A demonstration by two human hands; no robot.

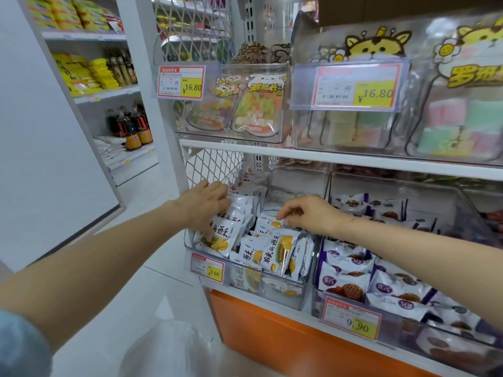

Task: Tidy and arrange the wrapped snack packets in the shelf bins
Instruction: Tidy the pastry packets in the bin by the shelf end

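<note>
- Both hands are in the leftmost clear bin [272, 293] on the lower shelf, a rigid see-through plastic tub with a squared front wall.
- The white snack packets [275, 254] fill that bin. They are glossy, crinkled pillow wraps with black brush lettering and a yellow-orange picture, some standing on edge and some slumped forward.
- The left hand [206, 205] lies on the left stack, fingers fairly straight and spread, pressing against the packets' faces. Its thumb is out of sight.
- The right hand [307, 213] comes in from the right, knuckles up and fingers curled down, its fingertips nipping the top seam of a single packet [268, 223] toward the back of the bin.
- The two hands sit apart, with a cluster of upright packets between them.
- Next door, touching the clear bin's right wall, the neighbouring bin [317, 300] holds purple packets [351, 272]. They are white-and-purple wraps showing round brown lattice biscuits, laid in overlapping rows.
- A red-and-yellow price tag [207, 268] hangs on the front of the left bin.
- Above, the flat white upper shelf [326, 156] carries more clear tubs of cartoon pouches [255, 110], shiny and jar-shaped.
- White diamond mesh [212, 164] closes off the left end, and a smooth orange panel [272, 333] runs below.
- A filmy plastic bag [174, 349] sits low in view, and a fuzzy blue sleeve [21, 344] shows at the left arm.
</note>
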